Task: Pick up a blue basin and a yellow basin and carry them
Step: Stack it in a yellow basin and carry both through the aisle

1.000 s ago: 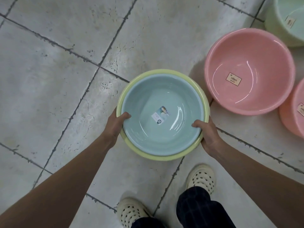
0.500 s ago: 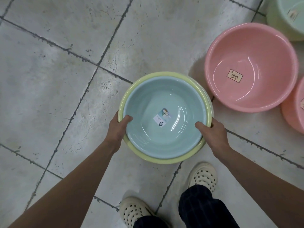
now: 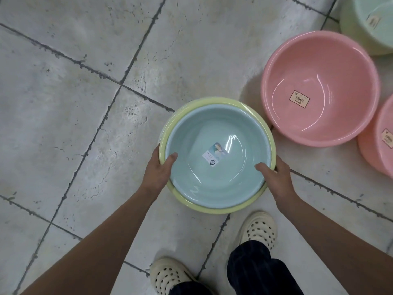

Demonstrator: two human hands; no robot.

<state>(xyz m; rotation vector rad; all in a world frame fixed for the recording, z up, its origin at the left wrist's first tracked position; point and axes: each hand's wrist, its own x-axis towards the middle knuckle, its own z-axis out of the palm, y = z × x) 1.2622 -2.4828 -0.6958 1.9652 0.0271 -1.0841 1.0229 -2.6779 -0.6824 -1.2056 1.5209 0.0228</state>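
Your left hand (image 3: pixel 158 169) and right hand (image 3: pixel 274 177) each clamped the stacked rims, thumbs inside: round pale-blue plastic basin (image 3: pixel 212 173) nested within round yellow plastic basin (image 3: pixel 214 209), over the tiled floor (image 3: pixel 85 103). Level, opposed grips were advisable to hold the nest together.

At your two o'clock, the pink basin's (image 3: pixel 348 67) label (image 3: pixel 299 99) reads "CHN SERIES"; the blue basin's (image 3: pixel 212 188) sticker (image 3: pixel 214 154) is illegible.

Single head-worn wide view, looking almost straight down from close above the blue basin (image 3: pixel 212 128); shoes (image 3: pixel 258 228) at 6 o'clock
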